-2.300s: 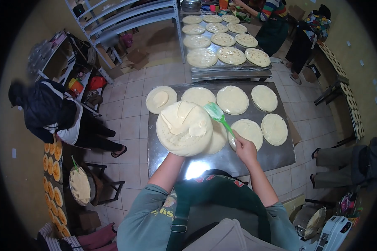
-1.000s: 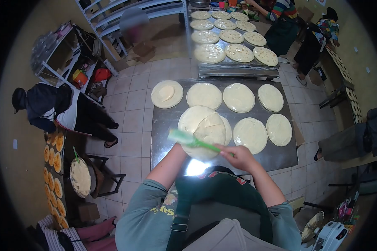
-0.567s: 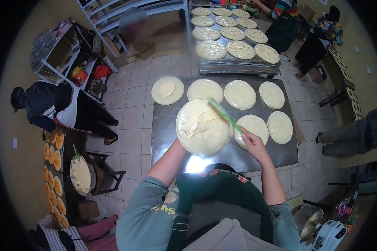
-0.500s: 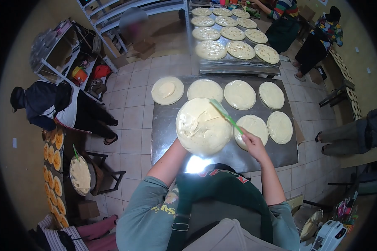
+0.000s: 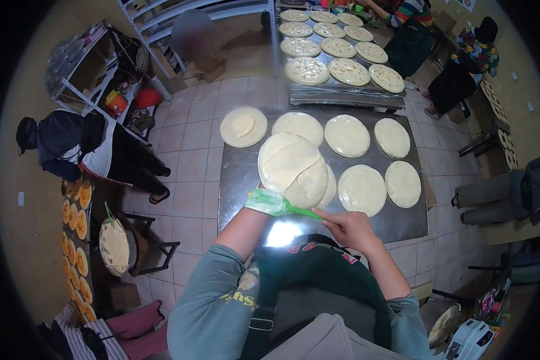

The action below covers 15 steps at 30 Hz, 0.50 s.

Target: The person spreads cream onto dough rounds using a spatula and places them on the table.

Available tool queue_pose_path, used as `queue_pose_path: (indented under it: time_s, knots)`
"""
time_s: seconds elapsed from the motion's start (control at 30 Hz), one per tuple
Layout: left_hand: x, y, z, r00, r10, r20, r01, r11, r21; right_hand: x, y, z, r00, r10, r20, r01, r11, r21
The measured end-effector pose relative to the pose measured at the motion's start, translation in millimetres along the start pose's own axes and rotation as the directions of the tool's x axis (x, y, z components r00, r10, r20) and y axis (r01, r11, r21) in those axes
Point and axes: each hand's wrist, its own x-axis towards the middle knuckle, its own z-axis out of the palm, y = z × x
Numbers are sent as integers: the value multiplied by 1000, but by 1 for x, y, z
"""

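A bowl heaped with thick pale cream point(image 5: 291, 162) is held up over the metal table by my left hand. That hand is hidden beneath it; only the left forearm point(image 5: 243, 231) shows. My right hand point(image 5: 349, 229) is closed round the handle of a green spatula point(image 5: 300, 210). Its wide blade, smeared with cream, is at the near left side of the bowl, above my left wrist. Beyond the bowl lies a pale round point(image 5: 243, 127) with a dollop of cream on top. Other smooth pale rounds point(image 5: 362, 191) lie to the right, and one is partly covered by the bowl.
The metal table point(image 5: 240, 210) stands before me. Behind it, another table holds several rows of topped rounds point(image 5: 349, 71). At left, a cream-filled bowl point(image 5: 114, 246) with a green spatula sits on a stool, near a person point(image 5: 72, 144). Other people stand at right and back.
The spatula has swung from the bowl's far right side to its near left, with my right hand moving closer to me. The bowl looks smaller and tipped, its cream surface reshaped.
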Motion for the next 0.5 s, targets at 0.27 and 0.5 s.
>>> queue_pose_path:
  time_s: [0.27,0.5]
  knots:
    - [14,11,11,998,51,-33,-46,988,147,11,-2,-14,995,-1,-103,-14,990,-143]
    - [12,13,19,993,103,-61,-82,957,278,5,-7,-51,999,26,34,-25,999,-34]
